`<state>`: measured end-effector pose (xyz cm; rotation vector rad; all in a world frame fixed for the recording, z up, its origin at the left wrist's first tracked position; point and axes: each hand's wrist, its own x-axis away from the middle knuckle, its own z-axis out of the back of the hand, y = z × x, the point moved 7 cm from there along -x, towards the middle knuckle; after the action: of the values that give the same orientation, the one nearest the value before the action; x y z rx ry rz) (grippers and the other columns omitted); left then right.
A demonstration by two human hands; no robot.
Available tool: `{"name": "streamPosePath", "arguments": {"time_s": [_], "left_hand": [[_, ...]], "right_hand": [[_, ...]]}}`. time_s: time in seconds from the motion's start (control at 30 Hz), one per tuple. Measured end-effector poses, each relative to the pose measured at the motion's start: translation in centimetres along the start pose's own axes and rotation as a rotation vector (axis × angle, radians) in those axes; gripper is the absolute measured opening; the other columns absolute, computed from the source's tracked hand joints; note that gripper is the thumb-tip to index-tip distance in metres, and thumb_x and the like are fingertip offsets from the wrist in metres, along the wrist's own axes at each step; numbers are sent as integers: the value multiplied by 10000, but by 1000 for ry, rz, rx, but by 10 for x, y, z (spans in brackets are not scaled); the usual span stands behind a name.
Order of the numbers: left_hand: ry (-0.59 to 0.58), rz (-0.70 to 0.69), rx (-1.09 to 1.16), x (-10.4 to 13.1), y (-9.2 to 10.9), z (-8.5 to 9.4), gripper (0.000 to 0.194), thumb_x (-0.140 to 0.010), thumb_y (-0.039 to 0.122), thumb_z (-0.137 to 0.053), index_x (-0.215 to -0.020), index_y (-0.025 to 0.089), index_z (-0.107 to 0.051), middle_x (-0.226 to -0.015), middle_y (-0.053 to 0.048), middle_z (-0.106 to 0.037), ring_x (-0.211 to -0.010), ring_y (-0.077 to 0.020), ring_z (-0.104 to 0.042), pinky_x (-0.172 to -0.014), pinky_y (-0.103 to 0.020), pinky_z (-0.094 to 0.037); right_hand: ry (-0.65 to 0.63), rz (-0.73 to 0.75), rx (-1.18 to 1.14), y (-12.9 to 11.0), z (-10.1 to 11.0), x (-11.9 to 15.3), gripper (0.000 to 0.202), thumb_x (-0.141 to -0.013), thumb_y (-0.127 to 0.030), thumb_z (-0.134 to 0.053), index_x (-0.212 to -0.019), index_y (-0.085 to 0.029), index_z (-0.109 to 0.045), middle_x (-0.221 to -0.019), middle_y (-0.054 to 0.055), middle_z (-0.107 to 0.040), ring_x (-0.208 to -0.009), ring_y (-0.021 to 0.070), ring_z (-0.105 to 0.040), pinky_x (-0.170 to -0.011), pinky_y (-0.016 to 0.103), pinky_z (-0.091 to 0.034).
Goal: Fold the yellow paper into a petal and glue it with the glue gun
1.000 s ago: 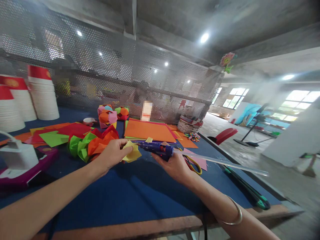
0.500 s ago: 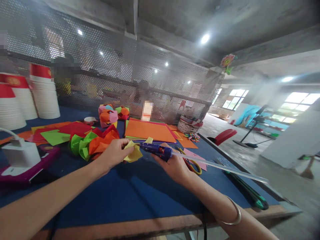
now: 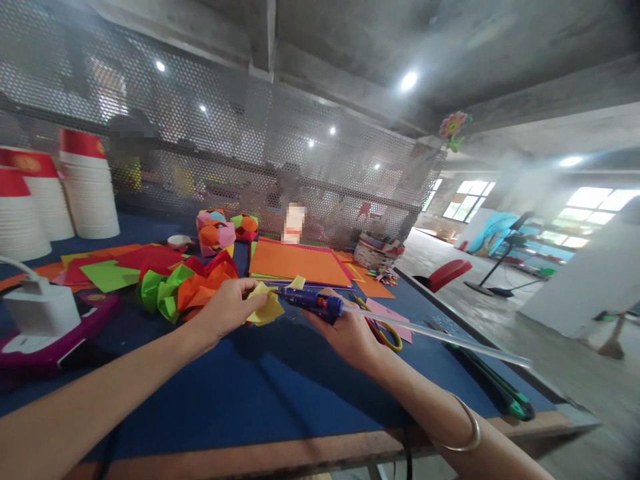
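Pinched in my left hand (image 3: 231, 312) is a folded piece of yellow paper (image 3: 267, 309), held above the blue tabletop (image 3: 240, 407). My right hand (image 3: 353, 337) is wrapped around a dark blue glue gun (image 3: 313, 301), its nozzle pointing left at the yellow paper. From the gun's back end a long clear glue stick (image 3: 450, 338) sticks out to the right. Whether the nozzle touches the paper I cannot tell. Just left of the yellow paper lie folded green paper (image 3: 167, 293) and orange paper (image 3: 203, 291) shapes.
Orange paper sheets (image 3: 300, 260) are stacked behind my hands. Scissors (image 3: 393, 337) and a green cutter (image 3: 515, 400) lie to the right. A woven basket (image 3: 377, 250) stands at the back. Paper cups (image 3: 90, 193) and a purple power strip (image 3: 95, 320) with a white charger (image 3: 43, 310) occupy the left.
Almost nothing differs: the view has shifted very slightly, and both hands keep the same hold, with the nozzle still at the yellow paper.
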<state>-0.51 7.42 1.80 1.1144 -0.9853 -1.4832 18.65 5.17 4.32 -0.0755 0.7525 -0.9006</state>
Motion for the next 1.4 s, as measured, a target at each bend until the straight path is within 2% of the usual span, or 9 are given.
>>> {"name": "streamPosePath", "arguments": {"time_s": [0.17, 0.37, 0.63, 0.83, 0.93, 1.0, 1.13, 1.23, 1.4], "left_hand": [[14, 11, -14, 0, 1, 2, 303, -621, 431, -645, -738, 152, -671, -606, 6, -651, -507, -140, -577, -442, -221, -415], [49, 25, -30, 3, 9, 6, 309, -601, 433, -656, -723, 150, -676, -611, -3, -659, -535, -147, -579, -457, -224, -415], [49, 48, 7, 4, 12, 6, 322, -585, 456, -651, -706, 158, -658, -572, 16, -634, -477, -129, -546, -433, -223, -396], [79, 54, 36, 6, 18, 9, 230, -577, 387, -644, -674, 178, -639, -536, 35, -610, -471, -131, -542, -418, -217, -383], [100, 50, 44, 9, 22, 12, 184, -590, 357, -641, -654, 185, -626, -502, 54, -570, -461, -118, -519, -408, -203, -353], [99, 50, 52, 10, 22, 12, 186, -597, 355, -646, -661, 181, -629, -520, 46, -584, -467, -118, -521, -409, -203, -356], [75, 56, 76, 9, 16, 9, 222, -579, 352, -676, -700, 170, -638, -592, 15, -644, -501, -133, -559, -431, -217, -403], [52, 58, 93, 7, 13, 6, 245, -568, 364, -697, -708, 173, -635, -603, 10, -654, -506, -136, -572, -444, -223, -416], [31, 64, 95, 5, 9, 4, 269, -545, 380, -716, -703, 181, -627, -593, 17, -647, -497, -131, -566, -445, -221, -408]], "right_hand": [[11, 10, 1, 0, 1, -1, 145, -897, -388, -554, -959, -265, -599, -959, 61, -690, -912, 248, -646, -798, 342, -486], [23, 23, 39, -1, 2, -1, 194, -892, -406, -549, -917, -219, -595, -881, 60, -685, -814, 236, -643, -719, 355, -494], [32, 19, 52, -1, 4, -1, 165, -890, -402, -557, -912, -239, -575, -875, 52, -681, -811, 235, -643, -724, 346, -496], [6, -16, 37, 2, 7, 6, 151, -877, -394, -570, -905, -253, -615, -861, 58, -698, -802, 242, -650, -710, 338, -493], [-15, -147, 29, 16, 19, 14, 253, -845, -465, -588, -917, -230, -646, -806, 52, -696, -758, 259, -651, -670, 350, -489], [-79, -302, -44, 34, 28, 20, 332, -811, -517, -607, -879, -196, -660, -704, 33, -673, -629, 225, -629, -589, 322, -476], [-217, -685, -475, 75, 45, 40, 357, -765, -489, -680, -665, -153, -608, -484, -26, -553, -401, 99, -484, -434, 220, -389], [-216, -892, -809, 99, 57, 55, 242, -767, -364, -721, -731, -136, -650, -610, 8, -661, -504, 106, -594, -508, 205, -464], [-267, -1027, -926, 118, 63, 73, 203, -839, -293, -666, -930, -114, -697, -881, 82, -741, -719, 144, -700, -662, 226, -538]]}}
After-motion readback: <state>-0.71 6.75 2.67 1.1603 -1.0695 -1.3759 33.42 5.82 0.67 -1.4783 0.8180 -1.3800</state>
